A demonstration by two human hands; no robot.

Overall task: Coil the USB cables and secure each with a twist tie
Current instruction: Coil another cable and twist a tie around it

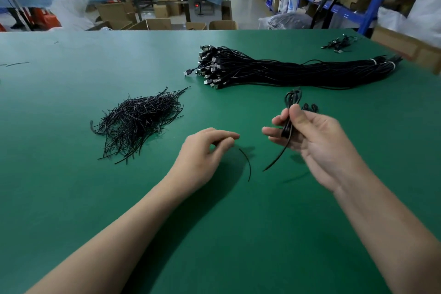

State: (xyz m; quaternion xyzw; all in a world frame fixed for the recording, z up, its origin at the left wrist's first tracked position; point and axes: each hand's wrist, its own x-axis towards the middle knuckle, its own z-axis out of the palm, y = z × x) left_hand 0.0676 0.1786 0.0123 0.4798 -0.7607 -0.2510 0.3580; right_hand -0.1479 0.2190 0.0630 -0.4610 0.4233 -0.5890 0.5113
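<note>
My right hand (317, 141) grips a small coiled black USB cable (292, 99), whose loops stick up above my thumb. A thin black strand (276, 157) hangs down and to the left from that grip. My left hand (202, 153) hovers just over the green table (95, 198) with fingers curled, thumb and forefinger pinching the top end of a curved black twist tie (247, 164). The tie hangs free above its own shadow. The two hands are a short gap apart.
A loose pile of black twist ties (140, 119) lies to the left of my hands. A long bundle of uncoiled USB cables (286, 69) stretches across the far right. Two small coiled cables (310, 107) lie behind my right hand, and more cables (338, 43) sit at the far right corner.
</note>
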